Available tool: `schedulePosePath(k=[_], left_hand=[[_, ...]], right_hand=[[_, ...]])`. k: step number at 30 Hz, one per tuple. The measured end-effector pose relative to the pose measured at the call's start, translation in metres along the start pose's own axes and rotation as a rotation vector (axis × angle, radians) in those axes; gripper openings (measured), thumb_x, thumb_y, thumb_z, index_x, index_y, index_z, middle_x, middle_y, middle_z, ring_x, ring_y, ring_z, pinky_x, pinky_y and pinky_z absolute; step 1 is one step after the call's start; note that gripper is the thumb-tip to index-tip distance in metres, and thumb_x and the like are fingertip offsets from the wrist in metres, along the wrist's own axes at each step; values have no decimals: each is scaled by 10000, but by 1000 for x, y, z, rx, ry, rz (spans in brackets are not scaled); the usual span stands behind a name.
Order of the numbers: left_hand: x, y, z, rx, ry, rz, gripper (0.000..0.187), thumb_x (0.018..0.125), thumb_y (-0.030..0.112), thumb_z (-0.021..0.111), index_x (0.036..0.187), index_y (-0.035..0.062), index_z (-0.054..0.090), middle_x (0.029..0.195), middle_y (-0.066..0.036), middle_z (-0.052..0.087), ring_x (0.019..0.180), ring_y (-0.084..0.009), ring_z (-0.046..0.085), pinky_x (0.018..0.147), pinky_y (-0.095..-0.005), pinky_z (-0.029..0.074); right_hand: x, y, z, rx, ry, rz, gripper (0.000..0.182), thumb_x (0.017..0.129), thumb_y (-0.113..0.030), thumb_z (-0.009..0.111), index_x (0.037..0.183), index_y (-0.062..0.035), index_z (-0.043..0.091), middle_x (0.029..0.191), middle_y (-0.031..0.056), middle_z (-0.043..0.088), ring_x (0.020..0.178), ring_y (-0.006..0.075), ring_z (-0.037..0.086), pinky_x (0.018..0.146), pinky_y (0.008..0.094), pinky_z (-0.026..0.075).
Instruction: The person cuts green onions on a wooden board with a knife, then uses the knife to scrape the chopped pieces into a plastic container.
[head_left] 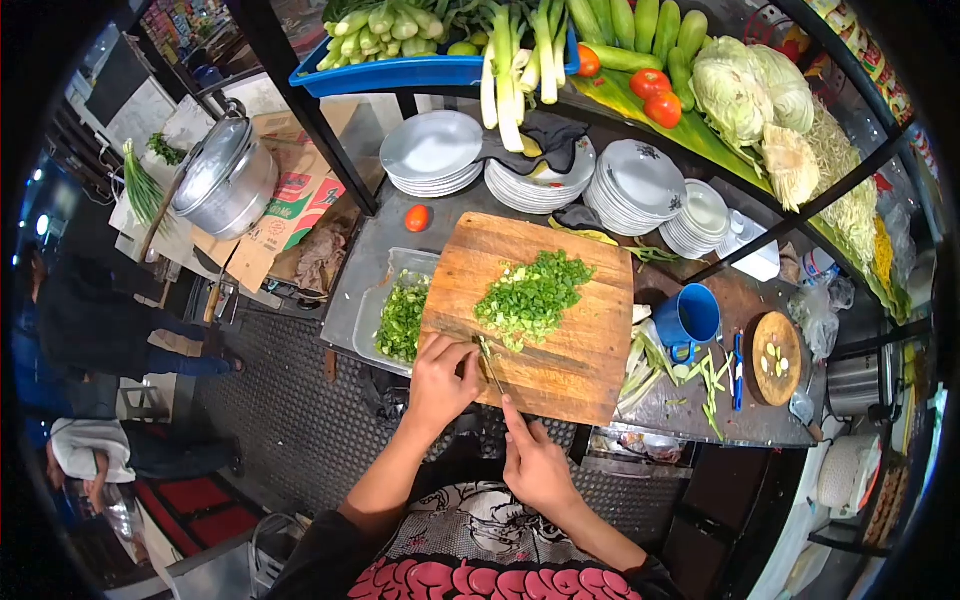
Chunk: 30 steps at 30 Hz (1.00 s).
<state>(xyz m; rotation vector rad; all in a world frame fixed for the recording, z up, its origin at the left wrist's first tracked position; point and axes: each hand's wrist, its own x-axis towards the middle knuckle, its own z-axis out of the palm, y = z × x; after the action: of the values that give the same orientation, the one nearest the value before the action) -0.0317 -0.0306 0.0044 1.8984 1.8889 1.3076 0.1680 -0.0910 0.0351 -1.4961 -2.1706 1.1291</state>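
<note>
A wooden cutting board (590,350) lies at the front of the counter, with a heap of chopped green onion (535,295) on it. My right hand (537,462) is closed around the handle of a knife (491,366), whose blade points away from me over the board. Beside the blade tip, my left hand (443,378) rests at the board's lower left with thumb and fingers pinched together. Whatever those fingers hold is too small to make out. A clear plastic container (425,262) with more chopped greens stands left of the board, partly under its edge.
Behind the board stand plate stacks (432,145) and a tomato (417,218). On the right are a blue mug (690,318), a blue-handled knife (738,370) and a small round board (770,335) with white pieces. A person (95,320) stands at the left.
</note>
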Motion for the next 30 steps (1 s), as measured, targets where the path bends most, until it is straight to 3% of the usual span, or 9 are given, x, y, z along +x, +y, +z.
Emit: schedulePosePath(k=[6,7,9,13,17,30], left_hand=[[3,4,-7,158,-22,73,107,801,13,795,908,20,790,865,-107,727,844,-314,645,843,-418,514],[3,6,-9,177,-25,67,104,805,26,800,909,23,792,869,-101,730,850,-309,644,860,-417,507],[3,8,-11,213,-36,54,102,813,54,808,911,29,795,878,-89,736,862,-300,640,896,-416,492],[0,0,-7,84,-19,17,98,816,8,792,915,13,789,888,-117,739,857,-320,651,839,-413,524],[-2,-1,-6,2,-12,-20,117,809,-26,769,922,-2,780,894,-143,729,863,-344,655,801,-420,552],[-2,-2,-6,13,-10,-11,106,803,-55,773,900,-11,771,868,-156,721,850,-351,669,776,-412,554]], right_hand=[[-37,24,-7,134,68,-60,603,1006,-47,588,1593,-134,482,799,188,570,656,381,594,650,462,513],[-40,34,-5,172,99,-118,576,1004,-26,602,1569,-97,513,764,157,538,635,333,557,628,422,484],[-43,42,5,194,124,-137,576,1007,-27,596,1572,-84,501,780,165,547,646,338,561,638,421,490],[-32,39,18,198,176,-174,615,1008,-58,597,1603,-140,466,824,191,560,678,402,609,645,485,521],[-20,30,21,164,129,-157,645,1015,-69,576,1633,-134,403,886,212,566,691,436,614,648,513,527],[-1,12,18,28,72,-119,730,984,-73,580,1662,-133,313,909,262,594,706,485,646,662,551,571]])
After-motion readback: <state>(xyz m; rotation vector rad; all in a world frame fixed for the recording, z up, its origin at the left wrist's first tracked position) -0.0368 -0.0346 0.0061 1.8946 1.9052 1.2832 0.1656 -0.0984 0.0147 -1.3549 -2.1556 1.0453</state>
